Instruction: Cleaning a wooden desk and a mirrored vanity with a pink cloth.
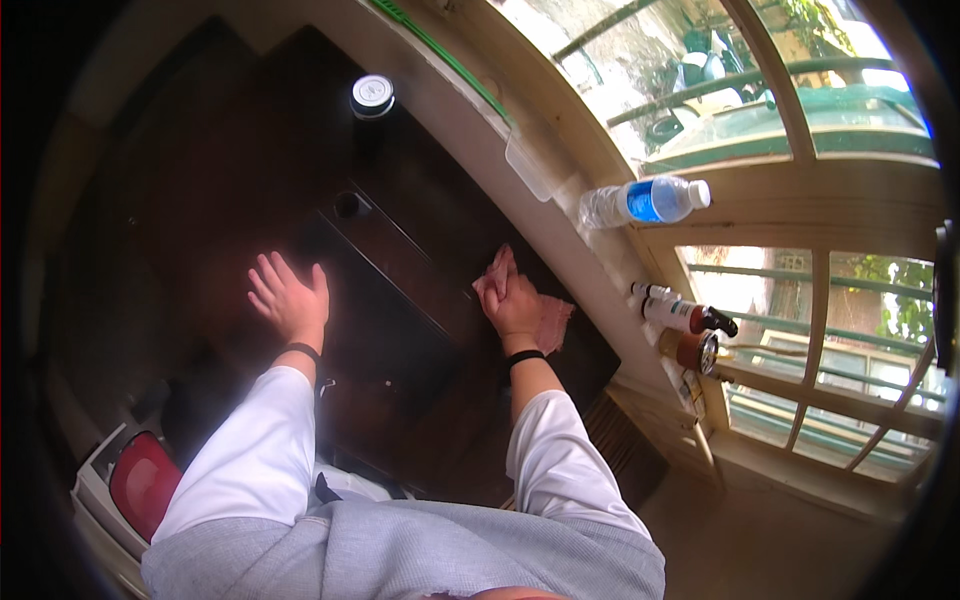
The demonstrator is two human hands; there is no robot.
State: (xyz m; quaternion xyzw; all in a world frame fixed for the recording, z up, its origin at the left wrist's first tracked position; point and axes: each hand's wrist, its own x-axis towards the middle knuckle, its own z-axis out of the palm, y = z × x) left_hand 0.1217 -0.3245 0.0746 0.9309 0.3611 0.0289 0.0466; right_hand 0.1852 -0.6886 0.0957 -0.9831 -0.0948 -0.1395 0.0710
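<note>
My right hand [514, 306] grips a crumpled pink cloth [556, 322] on the dark desk [300, 127], near the desk's window-side edge. Part of the cloth bunches above my fingers and the rest spreads out to the right of the hand. With fingers spread and nothing held, my left hand [291, 297] is over the dark surface at the left; whether it touches is unclear. Between the hands a dark flat panel or mat runs slantwise, with a long narrow strip beside it. A small dark round object [349, 205] lies at the strip's upper end.
A jar with a pale lid [373, 94] stands at the desk's far edge. On the window ledge are a clear plastic water bottle [645, 202], a dark-topped dispenser bottle [686, 315] and a brown jar [688, 350]. A red and white chair [142, 480] is at lower left.
</note>
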